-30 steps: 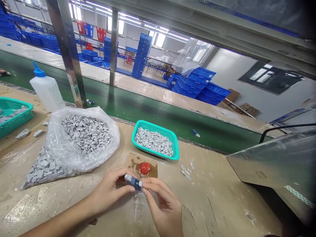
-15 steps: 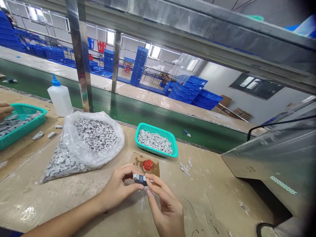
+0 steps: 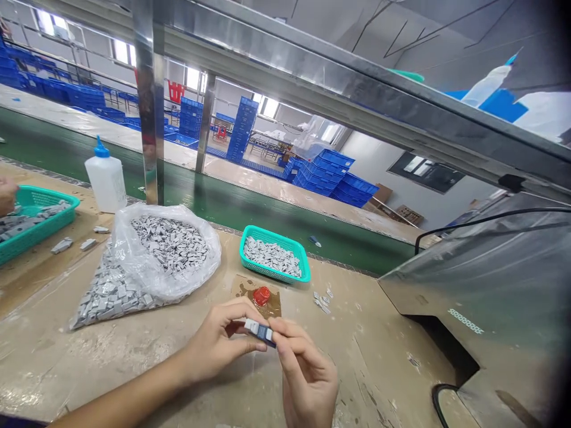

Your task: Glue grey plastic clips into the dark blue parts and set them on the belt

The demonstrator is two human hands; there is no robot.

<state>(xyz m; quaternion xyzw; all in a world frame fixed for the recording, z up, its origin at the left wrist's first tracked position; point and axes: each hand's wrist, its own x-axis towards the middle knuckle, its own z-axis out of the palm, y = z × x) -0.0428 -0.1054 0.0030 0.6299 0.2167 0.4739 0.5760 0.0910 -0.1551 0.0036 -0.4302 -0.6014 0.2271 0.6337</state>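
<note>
Between my two hands is a small grey and dark blue plastic part (image 3: 260,330), held tilted above the table. My left hand (image 3: 223,333) pinches its left end between thumb and fingers. At its right end, the thumb and fingers of my right hand (image 3: 307,362) press together on it. Just beyond my fingers, a red cap (image 3: 262,295) sits on a wet brown patch (image 3: 273,306). Behind that stands a green basket (image 3: 307,270) filled with small light grey pieces. Several loose grey pieces (image 3: 322,301) lie to the basket's right.
An open plastic bag (image 3: 212,261) of grey pieces lies left, near a white bottle (image 3: 106,181) with a blue tip. Another person's hand (image 3: 6,196) is over a second green basket (image 3: 40,229). A green conveyor (image 3: 357,238) runs behind; a metal housing (image 3: 491,285) stands right.
The part has turned, its right end now lower and its upper face more visible. My right hand has shifted slightly right. The camera view has tilted up and turned a little.
</note>
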